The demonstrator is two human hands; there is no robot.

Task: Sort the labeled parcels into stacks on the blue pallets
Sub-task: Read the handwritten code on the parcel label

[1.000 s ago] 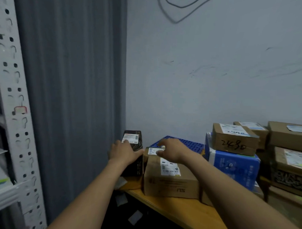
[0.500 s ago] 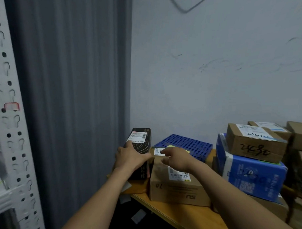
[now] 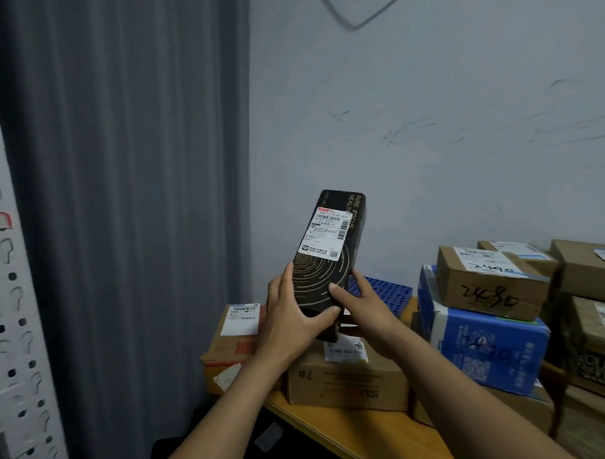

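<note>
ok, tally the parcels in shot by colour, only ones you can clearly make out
Black carton with gold rings, held by left hand and right hand: 1
Blue printed carton: 1
Brown cardboard boxes: 7
Total: 9
The right edge is cropped, so more may be hidden there.

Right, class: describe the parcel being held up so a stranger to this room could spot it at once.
Find the grey curtain on the left, where it meets the pale wall. Near that corner, the left hand and right hand grip a tall box above the stacked parcels. It alone is black with gold rings; its neighbours are brown or blue.
</note>
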